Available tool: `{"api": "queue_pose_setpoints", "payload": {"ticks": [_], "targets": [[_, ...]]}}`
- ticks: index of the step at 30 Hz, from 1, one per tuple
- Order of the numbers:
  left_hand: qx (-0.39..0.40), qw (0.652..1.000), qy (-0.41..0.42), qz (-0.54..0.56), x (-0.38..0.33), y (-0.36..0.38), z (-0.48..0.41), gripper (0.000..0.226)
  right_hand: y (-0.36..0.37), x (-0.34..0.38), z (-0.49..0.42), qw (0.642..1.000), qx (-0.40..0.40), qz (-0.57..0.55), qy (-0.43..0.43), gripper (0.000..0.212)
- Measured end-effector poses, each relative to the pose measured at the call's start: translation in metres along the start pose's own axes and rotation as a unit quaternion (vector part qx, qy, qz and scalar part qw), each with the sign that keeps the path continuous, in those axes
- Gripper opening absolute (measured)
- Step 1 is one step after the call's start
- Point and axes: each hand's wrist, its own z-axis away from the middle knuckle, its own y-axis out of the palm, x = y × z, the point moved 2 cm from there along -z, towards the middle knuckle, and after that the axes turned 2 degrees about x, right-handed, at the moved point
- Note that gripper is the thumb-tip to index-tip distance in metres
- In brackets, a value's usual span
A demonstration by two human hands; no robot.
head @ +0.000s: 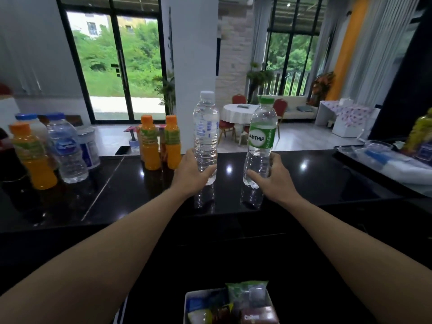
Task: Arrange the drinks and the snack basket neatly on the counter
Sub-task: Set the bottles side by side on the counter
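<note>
On the glossy black counter (315, 178), my left hand (190, 175) grips the lower part of a clear water bottle with a white cap (206, 127), standing upright. My right hand (274, 176) wraps the base of a water bottle with a green cap and green label (261, 136), also upright. Two orange juice bottles (161, 141) stand just left of them. Another orange juice bottle (32, 157) and blue-capped water bottles (66, 148) stand at the far left. The white snack basket (230, 305), filled with packets, sits low at the bottom edge, below the counter.
A tray with plastic-wrapped items (383, 160) and a yellow-green bottle (420, 132) occupies the counter's right end. A white pillar (194, 54) rises behind the counter. Beyond lie a dining table, red chairs and glass doors.
</note>
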Motion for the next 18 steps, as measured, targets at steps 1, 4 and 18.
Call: {"api": "queue_pose_setpoints", "payload": {"ticks": [1,4,18], "targets": [[0.003,1.000,0.002,0.004,-0.007,0.010,-0.004,0.065,-0.009,-0.007,-0.004,1.000,0.001,0.003,0.004,0.063],[0.012,1.000,-0.002,-0.001,-0.024,0.039,-0.020,0.065,-0.033,-0.026,-0.015,1.000,-0.002,0.012,0.006,0.058],[0.054,0.998,0.006,0.028,-0.060,0.151,-0.116,0.067,-0.091,-0.103,-0.107,0.999,0.025,0.030,0.000,0.042]]}}
